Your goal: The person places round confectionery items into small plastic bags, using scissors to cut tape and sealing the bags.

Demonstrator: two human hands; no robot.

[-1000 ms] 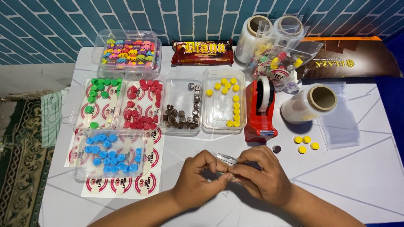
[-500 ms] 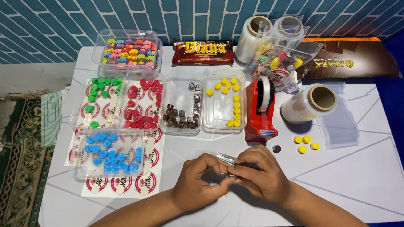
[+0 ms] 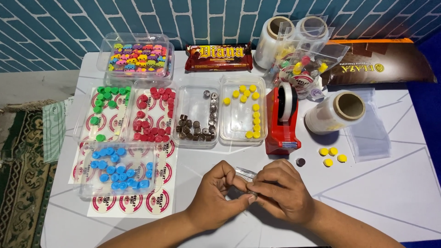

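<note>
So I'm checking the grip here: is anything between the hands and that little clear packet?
Nothing visible. Left hand and right hand both pinch the small clear packet directly, above the white table. The red tape dispenser stands apart, behind them.

Small clear packet mostly hidden between left hand and right hand, near red tape dispenser; contents too small to tell. Forearms cut by bottom edge.

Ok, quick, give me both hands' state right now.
Left hand: closed, pinching a small clear plastic bag at the fingertips.
Right hand: closed on the same bag; what is inside cannot be told.
</note>
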